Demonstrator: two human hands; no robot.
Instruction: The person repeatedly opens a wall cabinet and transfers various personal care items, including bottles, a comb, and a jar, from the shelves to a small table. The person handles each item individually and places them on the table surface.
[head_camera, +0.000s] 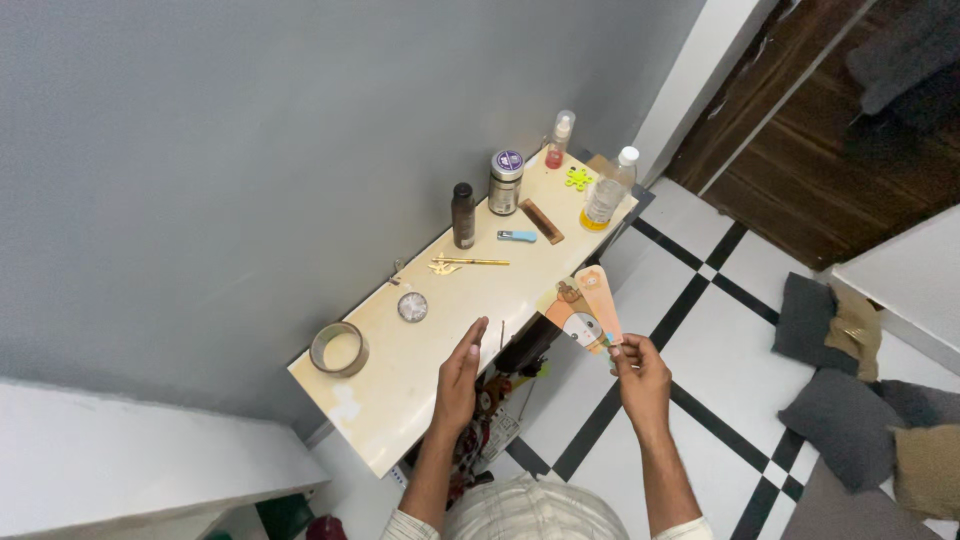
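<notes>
Orange cards (588, 312) fan from right hand (640, 378); left hand (460, 375) open beside them.

So there's this long cream shelf (400, 400) fixed along the grey wall. Using the dark brown bottle (463, 215) as the anchor: just past it stands a silver tin (506, 182) with a purple lid, then a pink spray bottle (558, 140), a green spinner (578, 179) and a clear water bottle (608, 190). A small blue thing (517, 236) and a brown comb (541, 221) lie right beside it. Nearer than it lie a gold piece (462, 263), a round glass lid (412, 306), and a tape roll (339, 348).
</notes>
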